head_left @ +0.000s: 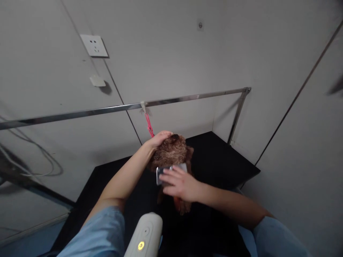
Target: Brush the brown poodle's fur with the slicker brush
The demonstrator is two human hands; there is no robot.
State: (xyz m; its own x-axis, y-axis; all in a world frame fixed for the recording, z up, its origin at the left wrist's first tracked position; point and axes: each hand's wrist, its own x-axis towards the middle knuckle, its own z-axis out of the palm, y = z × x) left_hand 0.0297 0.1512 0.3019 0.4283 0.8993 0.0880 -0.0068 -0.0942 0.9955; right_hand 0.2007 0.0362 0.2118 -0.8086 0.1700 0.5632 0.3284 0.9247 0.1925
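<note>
The brown curly-coated dog (171,151) is on the black table (219,153), near the middle of its far edge. Left to right, a cream device (147,232) with a lit yellow button shows at the near edge; a pink strap (149,125) hangs from the metal rail (107,111) beyond the far edge. The left hand (160,138) touches the dog's upper coat, fingers close together; whether it grips is unclear. The right hand (182,184) holds a flat metal tool (160,176) over the lower coat, fingers slightly spread, thumb hidden.
</note>
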